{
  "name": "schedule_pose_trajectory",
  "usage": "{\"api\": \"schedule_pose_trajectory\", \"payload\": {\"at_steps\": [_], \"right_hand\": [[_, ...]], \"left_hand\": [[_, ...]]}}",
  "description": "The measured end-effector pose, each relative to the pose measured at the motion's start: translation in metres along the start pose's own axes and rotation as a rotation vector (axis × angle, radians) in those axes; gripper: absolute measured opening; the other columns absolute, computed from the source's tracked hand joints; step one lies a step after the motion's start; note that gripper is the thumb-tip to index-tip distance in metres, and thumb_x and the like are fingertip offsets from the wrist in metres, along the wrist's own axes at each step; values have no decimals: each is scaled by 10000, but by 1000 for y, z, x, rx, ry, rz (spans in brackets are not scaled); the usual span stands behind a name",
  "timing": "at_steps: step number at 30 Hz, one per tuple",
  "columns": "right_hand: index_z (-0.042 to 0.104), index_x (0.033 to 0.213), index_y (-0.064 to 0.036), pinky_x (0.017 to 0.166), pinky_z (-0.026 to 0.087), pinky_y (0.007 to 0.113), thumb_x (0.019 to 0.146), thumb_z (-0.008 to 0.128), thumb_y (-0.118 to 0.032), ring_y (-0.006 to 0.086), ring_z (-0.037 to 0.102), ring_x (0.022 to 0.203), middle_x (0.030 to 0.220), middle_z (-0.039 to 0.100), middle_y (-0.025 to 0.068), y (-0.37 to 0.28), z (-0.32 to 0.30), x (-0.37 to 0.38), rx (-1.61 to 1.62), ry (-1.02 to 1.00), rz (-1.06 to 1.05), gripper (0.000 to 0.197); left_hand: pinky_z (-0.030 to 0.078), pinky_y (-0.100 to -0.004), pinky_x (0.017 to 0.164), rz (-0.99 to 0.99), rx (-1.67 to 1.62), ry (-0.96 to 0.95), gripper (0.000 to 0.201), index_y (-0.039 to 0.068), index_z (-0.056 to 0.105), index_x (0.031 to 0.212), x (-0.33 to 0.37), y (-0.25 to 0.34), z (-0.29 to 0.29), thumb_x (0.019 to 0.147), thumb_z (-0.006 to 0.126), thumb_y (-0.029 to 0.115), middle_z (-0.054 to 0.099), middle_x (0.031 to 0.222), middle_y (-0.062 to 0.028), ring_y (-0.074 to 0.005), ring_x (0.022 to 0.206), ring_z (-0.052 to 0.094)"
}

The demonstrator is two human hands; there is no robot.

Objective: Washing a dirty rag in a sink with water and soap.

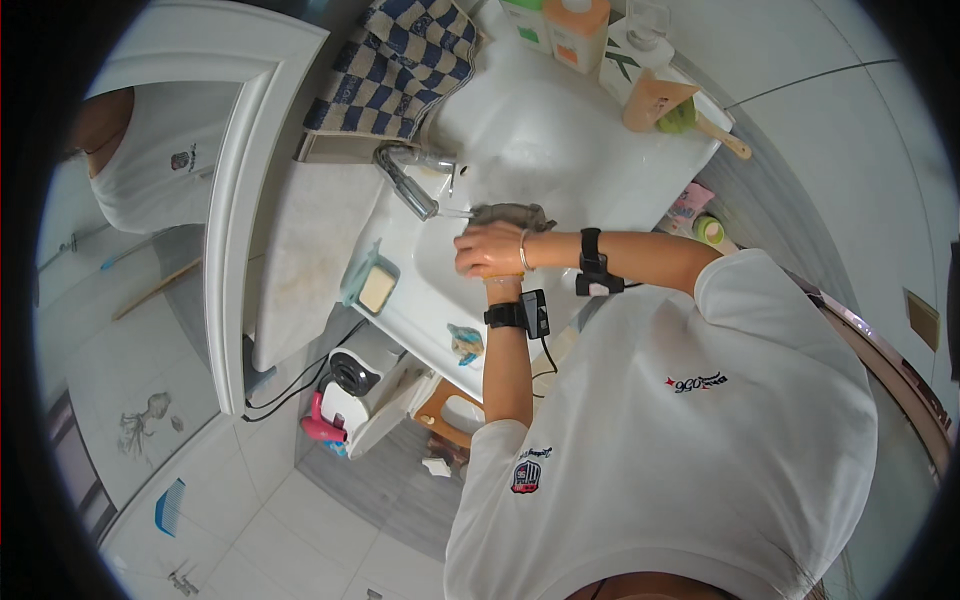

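My right hand (488, 250), with a bangle at its wrist, lies over my left hand in the white sink basin (435, 262). Its fingers are bent and closed, and what they grip is hidden. Only the wrist end of my left hand (504, 283) shows; its fingers are covered. Against the far side of the hands lies a bunched, wet-looking grey-brown cloth (512, 214). A thin stream of water runs from the chrome faucet (412, 190) toward this cloth. Black straps with small devices sit on both forearms.
A bar of soap (377, 289) rests in a dish on the left ledge, near a small blue-and-beige bundle (465, 344). Bottles (577, 30) and an orange cup (655, 103) line the far right rim. A checkered towel (395, 70) hangs at the far left.
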State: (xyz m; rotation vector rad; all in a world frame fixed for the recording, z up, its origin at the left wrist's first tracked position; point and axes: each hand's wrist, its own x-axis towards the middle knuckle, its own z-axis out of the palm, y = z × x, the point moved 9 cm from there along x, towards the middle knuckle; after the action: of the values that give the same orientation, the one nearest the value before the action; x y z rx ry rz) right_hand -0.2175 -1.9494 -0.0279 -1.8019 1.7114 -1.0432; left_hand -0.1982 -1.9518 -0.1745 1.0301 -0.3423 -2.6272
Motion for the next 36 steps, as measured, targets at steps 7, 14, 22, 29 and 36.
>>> {"api": "schedule_pose_trajectory", "payload": {"at_steps": [7, 14, 22, 29, 36], "right_hand": [[502, 896, -84, 631, 451, 379, 813, 470, -283, 293, 566, 776, 857, 572, 122, 141, -43, -39, -120, 265, 570, 218], [552, 907, -77, 632, 429, 381, 809, 498, -238, 312, 562, 719, 755, 581, 144, 123, -70, -72, 374, 627, 621, 196], [558, 840, -127, 663, 447, 343, 780, 510, -300, 220, 531, 851, 843, 544, 41, -9, -8, 0, 125, 181, 125, 189], [540, 830, -139, 643, 463, 338, 781, 483, -344, 196, 523, 871, 845, 525, 38, 15, 9, 13, -269, -46, 68, 218], [530, 823, -91, 628, 448, 406, 792, 472, -335, 304, 557, 780, 848, 576, 122, 134, -58, -35, -102, 211, 648, 253]], "left_hand": [[373, -423, 887, 4, 236, 10, 434, 83, 439, 1159, -11, 9, 35, 854, 396, 389, 473, 1168, -75, -240, 1069, 447], [348, -420, 904, 8, 165, 77, 396, 82, 437, 1149, -7, 9, -8, 870, 384, 359, 472, 1163, -76, -234, 1084, 432], [350, -409, 905, 55, 98, -369, 400, 105, 414, 1162, -5, 13, -20, 865, 380, 371, 465, 1157, -64, -239, 1087, 418], [355, -396, 903, 62, 156, 79, 402, 108, 426, 1152, -15, -1, 16, 859, 382, 379, 472, 1151, -63, -238, 1077, 428], [365, -400, 892, -50, 81, 1, 408, 95, 448, 1145, -24, 7, 36, 853, 404, 376, 487, 1148, -69, -250, 1054, 462]]}}
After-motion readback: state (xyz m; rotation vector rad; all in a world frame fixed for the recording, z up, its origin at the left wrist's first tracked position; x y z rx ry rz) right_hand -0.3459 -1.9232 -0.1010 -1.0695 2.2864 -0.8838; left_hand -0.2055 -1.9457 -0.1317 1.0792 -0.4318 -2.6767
